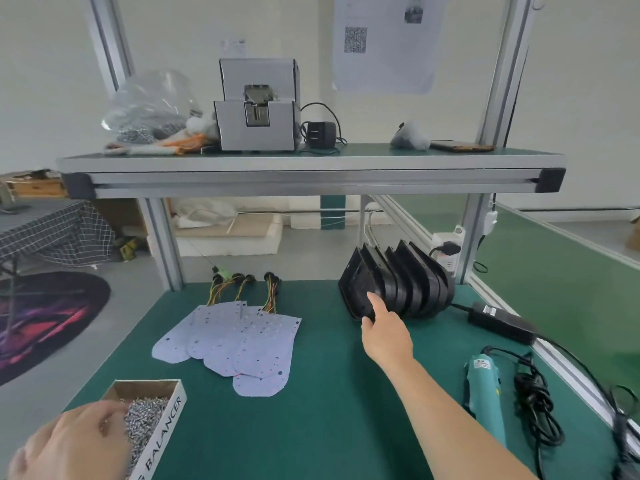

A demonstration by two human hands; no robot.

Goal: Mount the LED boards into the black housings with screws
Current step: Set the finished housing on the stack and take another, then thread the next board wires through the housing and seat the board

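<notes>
Several black housings (412,285) stand on edge in a fanned row at the back right of the green mat. My right hand (386,332) reaches to the nearest housing (356,289) and grips its front edge between thumb and forefinger. Several white LED boards (239,341) with coloured wire tails lie overlapped in the middle. My left hand (72,445) is down in a cardboard box (169,420) of small silver screws (143,420) at the front left; its fingertips are curled into the pile, and what they hold is hidden.
A teal electric screwdriver (485,393) lies at the right with its coiled black cable (536,410) and power brick (500,322). An aluminium shelf (311,168) overhead carries a grey screw feeder (258,109) and bags.
</notes>
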